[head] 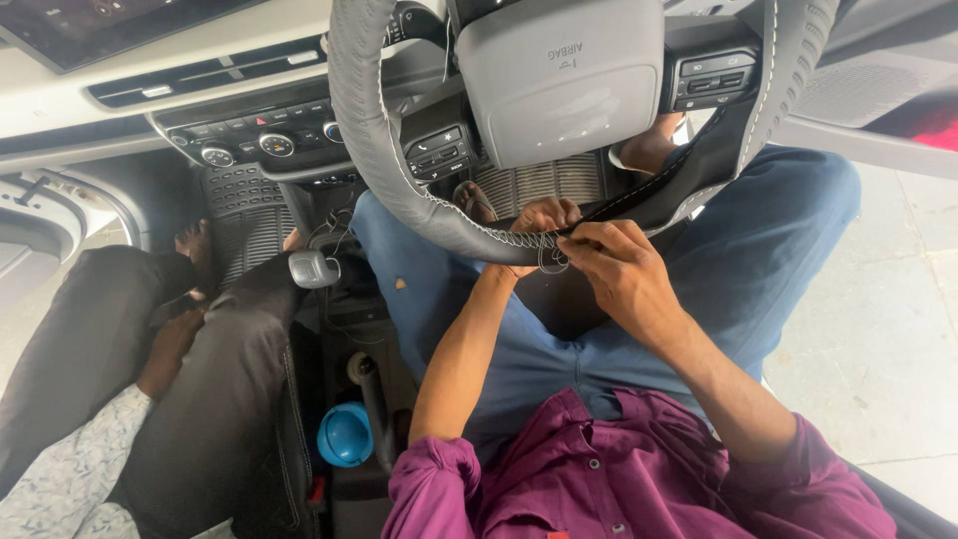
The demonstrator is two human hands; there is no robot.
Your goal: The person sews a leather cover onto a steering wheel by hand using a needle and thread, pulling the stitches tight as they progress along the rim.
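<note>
Maroon sleeves [639, 479] and blue trousers [758, 250] mark the seated person, whose left hand [542, 218] and right hand [624, 274] meet at the lowest arc of the steering wheel [371, 130], fingers pinched on the grey stitched cover [469, 238] and a loop of pale thread [552, 262], with the seam held taut between them at lap height. Beside them, a second person's dark-trousered legs [210, 379] fill the passenger seat, with a gear lever [312, 269], blue cap [345, 435], ribbed floor mats [544, 182] and, beyond the open door, concrete floor [878, 329].
</note>
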